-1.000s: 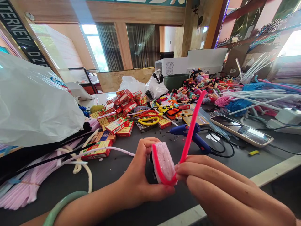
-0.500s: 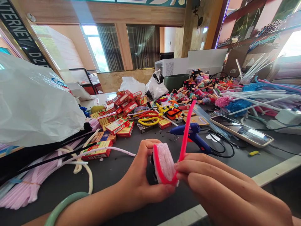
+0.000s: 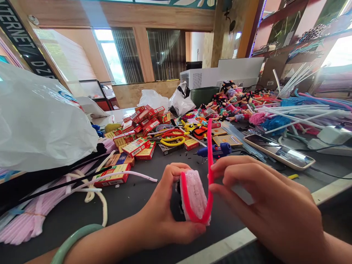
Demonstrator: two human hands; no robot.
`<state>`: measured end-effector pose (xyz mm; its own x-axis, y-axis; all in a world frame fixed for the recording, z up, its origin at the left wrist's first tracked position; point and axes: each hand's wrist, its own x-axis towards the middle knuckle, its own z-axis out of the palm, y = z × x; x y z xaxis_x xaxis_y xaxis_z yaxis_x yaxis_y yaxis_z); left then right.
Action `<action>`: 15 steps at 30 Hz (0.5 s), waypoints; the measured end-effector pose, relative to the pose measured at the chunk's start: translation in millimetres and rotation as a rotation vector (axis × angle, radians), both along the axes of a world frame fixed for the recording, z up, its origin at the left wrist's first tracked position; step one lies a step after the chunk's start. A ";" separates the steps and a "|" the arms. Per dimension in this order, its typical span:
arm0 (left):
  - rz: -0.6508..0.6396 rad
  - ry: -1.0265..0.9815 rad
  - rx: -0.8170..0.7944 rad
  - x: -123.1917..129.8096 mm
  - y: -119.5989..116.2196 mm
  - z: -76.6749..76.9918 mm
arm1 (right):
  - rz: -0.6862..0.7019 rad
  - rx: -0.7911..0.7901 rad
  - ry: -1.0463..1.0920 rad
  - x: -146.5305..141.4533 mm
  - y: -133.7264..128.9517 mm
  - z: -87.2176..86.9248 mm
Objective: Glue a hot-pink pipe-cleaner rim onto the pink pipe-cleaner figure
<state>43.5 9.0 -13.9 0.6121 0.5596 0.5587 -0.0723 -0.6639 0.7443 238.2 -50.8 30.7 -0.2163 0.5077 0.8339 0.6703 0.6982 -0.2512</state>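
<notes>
Between the thumb and fingers of my left hand is a pale pink fuzzy block. A bright pink strip runs down the block's left side, bends round its lower end and rises on the right, its free end standing above the block. My right hand pinches this strip partway up, with thumb and fingertips on its right side. Behind the strip lies a blue glue gun, partly hidden by my right hand.
Red and yellow boxes are piled behind my left hand. A white plastic bag and pink stems lie left. A phone, white stems and a heap of small dolls are at the right and back.
My right hand has moved up along the strip, and its fingers have bent more. The strip's upper part has swung left and stands more upright. My left hand still holds the block.
</notes>
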 end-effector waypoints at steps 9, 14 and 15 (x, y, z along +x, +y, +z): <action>-0.057 -0.034 -0.004 2.5 -1.2 -1.6 | 0.186 -0.088 0.014 2.0 4.3 2.1; -0.048 -0.030 -0.033 2.5 -3.0 1.1 | 0.217 -0.075 0.016 1.0 7.0 -0.4; -0.041 -0.023 -0.043 2.4 -3.4 1.5 | 0.222 -0.071 0.010 1.1 7.3 -0.9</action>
